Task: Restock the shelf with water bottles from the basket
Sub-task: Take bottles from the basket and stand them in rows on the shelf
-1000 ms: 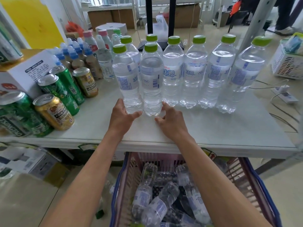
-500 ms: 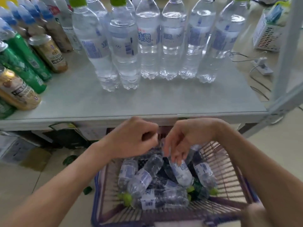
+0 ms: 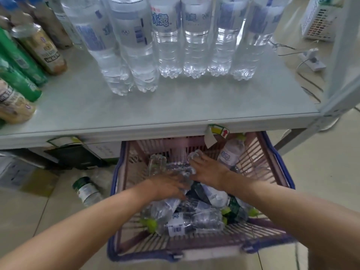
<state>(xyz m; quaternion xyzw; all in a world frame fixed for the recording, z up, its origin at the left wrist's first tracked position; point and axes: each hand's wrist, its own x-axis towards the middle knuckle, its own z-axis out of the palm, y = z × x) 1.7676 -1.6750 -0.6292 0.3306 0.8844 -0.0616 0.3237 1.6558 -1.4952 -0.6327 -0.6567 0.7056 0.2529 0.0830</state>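
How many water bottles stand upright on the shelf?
6 bottles show on the shelf: two in front at the left, and four in a row to their right. More may be hidden behind the front pair.

You're in a small shop or its stock area. Just above your left hand runs a pale retail shelf w/ identical water bottles lined up in rows, labels out, plus canned and bottled drinks ranked further up and to the left of that hand. A paper price tag hangs off the shelf edge right above your right hand, both hands are down inside a plastic shopping basket w/ blue rim on a tiled floor, and cardboard boxes sit under the shelf, well left of your left hand.
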